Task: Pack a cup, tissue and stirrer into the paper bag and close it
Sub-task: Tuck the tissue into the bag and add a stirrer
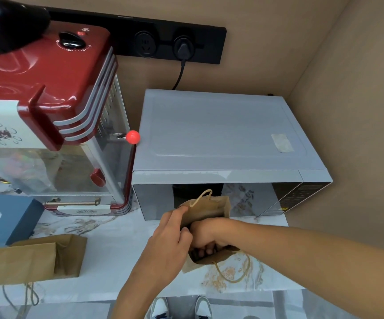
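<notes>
A brown paper bag (211, 209) with twine handles stands open on the marble counter in front of the microwave. My left hand (170, 240) pinches the bag's near left rim and holds it open. My right hand (203, 238) reaches down into the bag's mouth, with its fingers curled inside around something dark that I cannot make out. No cup, tissue or stirrer shows in the open.
A second paper bag (32, 259) lies flat at the left of the counter (117, 245). A blue tissue box (6, 217) sits behind it. A red popcorn machine (48, 111) stands at the left, a grey microwave (221, 134) behind the bag. The counter's front edge runs near the bottom.
</notes>
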